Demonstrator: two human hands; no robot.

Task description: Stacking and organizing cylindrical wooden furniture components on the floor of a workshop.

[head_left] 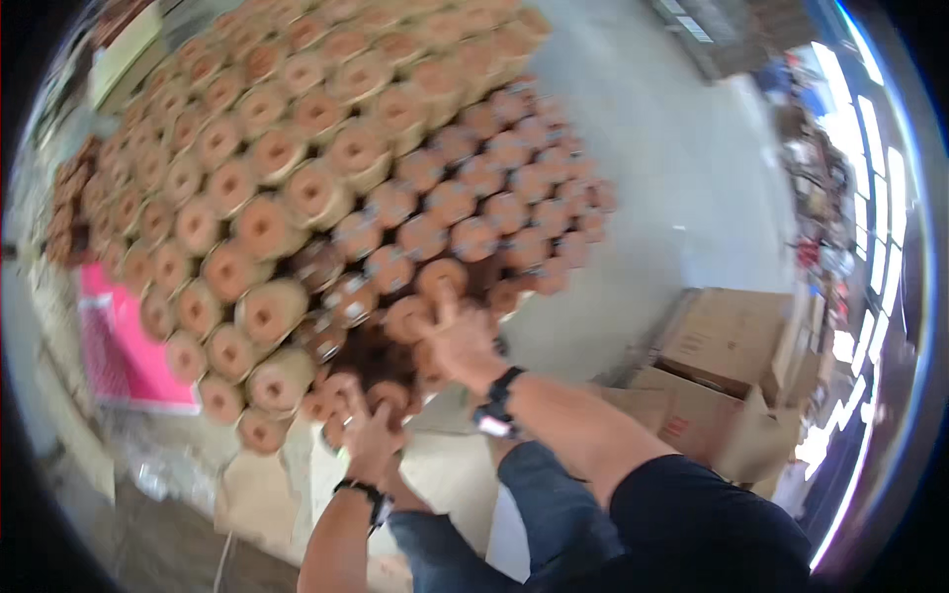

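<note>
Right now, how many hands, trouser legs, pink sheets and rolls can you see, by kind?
Hands: 2 (left hand, right hand)
Trouser legs: 2
Pink sheet: 1
Rolls: too many, too blurred to count
Total without rolls: 5

The reddish-brown cylinders point(452, 203) have matt, clay-like ends with small glossy glints between them, while the paler cylinders point(273, 314) pair similarly dull ends with tan sides that look like paper or thin card, though blur hides the finer texture. The open box point(727, 336) is matt brown cardboard, the floor point(662, 168) smooth grey with a faint sheen, and the pink sheet point(138, 351) flat and plastic-looking. Dark sleeve point(702, 519) and blue-grey trousers point(559, 514) are matt cloth.
</note>
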